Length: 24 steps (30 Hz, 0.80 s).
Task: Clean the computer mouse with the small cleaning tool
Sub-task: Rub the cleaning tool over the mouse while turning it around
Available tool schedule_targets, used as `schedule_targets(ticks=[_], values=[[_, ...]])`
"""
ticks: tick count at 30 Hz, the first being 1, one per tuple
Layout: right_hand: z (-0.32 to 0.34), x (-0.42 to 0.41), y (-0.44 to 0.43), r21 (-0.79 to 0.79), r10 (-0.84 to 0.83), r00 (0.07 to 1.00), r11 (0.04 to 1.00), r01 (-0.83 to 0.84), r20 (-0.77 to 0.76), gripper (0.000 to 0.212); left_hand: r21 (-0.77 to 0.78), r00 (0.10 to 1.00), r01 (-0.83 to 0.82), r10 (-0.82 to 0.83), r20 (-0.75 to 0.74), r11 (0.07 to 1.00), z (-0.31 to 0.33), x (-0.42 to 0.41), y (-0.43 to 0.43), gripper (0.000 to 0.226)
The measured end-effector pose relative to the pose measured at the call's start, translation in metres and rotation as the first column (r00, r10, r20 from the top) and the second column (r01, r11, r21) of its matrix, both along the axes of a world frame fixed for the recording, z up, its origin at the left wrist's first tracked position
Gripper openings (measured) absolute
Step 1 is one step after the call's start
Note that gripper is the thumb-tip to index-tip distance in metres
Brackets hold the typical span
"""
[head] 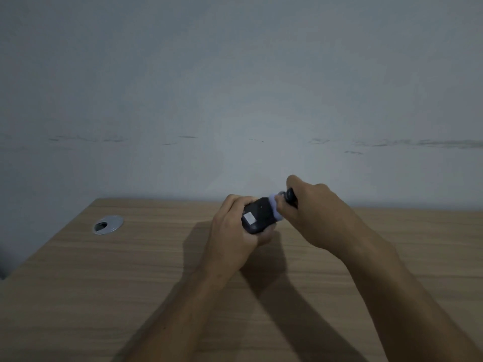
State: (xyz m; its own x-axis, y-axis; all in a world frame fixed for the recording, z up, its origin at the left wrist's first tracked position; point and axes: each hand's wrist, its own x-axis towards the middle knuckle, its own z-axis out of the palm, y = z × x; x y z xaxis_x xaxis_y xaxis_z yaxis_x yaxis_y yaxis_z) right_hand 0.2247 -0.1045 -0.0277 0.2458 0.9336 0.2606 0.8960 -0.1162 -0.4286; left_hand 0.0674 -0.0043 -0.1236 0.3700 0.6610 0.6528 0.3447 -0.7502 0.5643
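Above the light wooden tabletop (130, 283), the left hand (232, 231) grips a black computer mouse (257, 215) underside-up, while the right hand (311, 212) clasps a small black-handled cleaning tool (290, 195) whose pale lilac head touches the mouse's far end.

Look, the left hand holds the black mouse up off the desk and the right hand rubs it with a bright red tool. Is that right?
Almost. The cleaning tool isn't red; the head view shows a pale lilac tip on a black handle. The left hand does hold the mouse above the desk while the right hand rubs.

black computer mouse (258, 214) with a white label; pale lilac cleaning tool (274, 202); light wood-grain surface (130, 270); silver grommet (107, 224); grey-white wall (235, 87).
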Motion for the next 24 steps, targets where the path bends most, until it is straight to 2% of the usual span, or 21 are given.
schedule_targets(ticks=[3, 5, 9, 12, 14, 17, 21, 24], values=[[-0.002, -0.006, -0.004, -0.049, 0.178, 0.981, 0.982, -0.182, -0.08, 0.038, -0.024, 0.999, 0.027, -0.028, -0.024, 0.999, 0.0, -0.003, 0.004, 0.064], [-0.002, -0.005, -0.004, -0.074, 0.213, 0.973, 0.973, -0.219, -0.09, 0.037, -0.039, 0.999, 0.02, -0.021, -0.041, 0.999, 0.0, -0.003, 0.005, 0.067], [-0.002, 0.007, 0.001, 0.038, -0.022, 0.999, 0.999, 0.023, -0.03, 0.042, -0.056, 0.998, -0.04, 0.037, -0.051, 0.998, -0.001, 0.002, 0.001, 0.058], [0.002, 0.012, -0.002, 0.108, -0.088, 0.99, 0.989, 0.1, -0.109, 0.041, -0.276, 0.996, -0.023, 0.045, 0.076, 0.961, 0.003, 0.0, -0.002, 0.045], [0.007, 0.017, -0.004, 0.114, -0.097, 0.977, 0.986, 0.12, -0.19, 0.04, -0.482, 0.977, 0.063, 0.046, 0.21, 0.874, 0.007, -0.001, -0.001, 0.043], [0.015, 0.019, -0.005, 0.129, -0.051, 0.963, 0.988, 0.088, -0.266, 0.04, -0.681, 0.879, 0.341, 0.037, 0.475, 0.648, 0.01, 0.001, 0.001, 0.043], [0.014, 0.009, -0.004, 0.124, 0.025, 0.951, 0.992, 0.014, -0.309, 0.047, -0.674, 0.743, 0.635, -0.061, 0.666, 0.377, 0.011, 0.0, 0.0, 0.056], [0.012, 0.005, -0.003, 0.087, 0.062, 0.953, 0.996, -0.037, -0.297, 0.052, -0.651, 0.699, 0.696, -0.074, 0.712, 0.303, 0.011, -0.004, -0.001, 0.063]])
